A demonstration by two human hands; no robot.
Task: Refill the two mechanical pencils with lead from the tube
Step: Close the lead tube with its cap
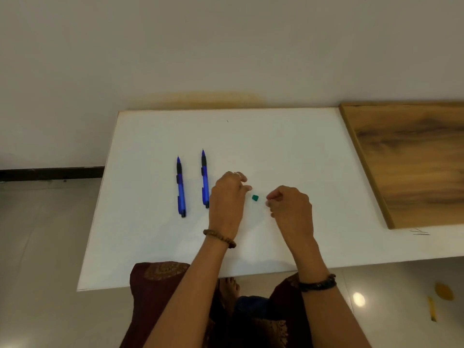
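— What do we see of the pencils?
— Two blue mechanical pencils, the left pencil [180,187] and the right pencil [205,179], lie parallel, tips toward twelve o'clock.
— And at three o'clock of them?
— A small green cap [255,197], lying alone.

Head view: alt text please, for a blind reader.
A person's left hand and right hand hover at a small green cap on a white table. Two blue mechanical pencils lie parallel to the left, untouched.
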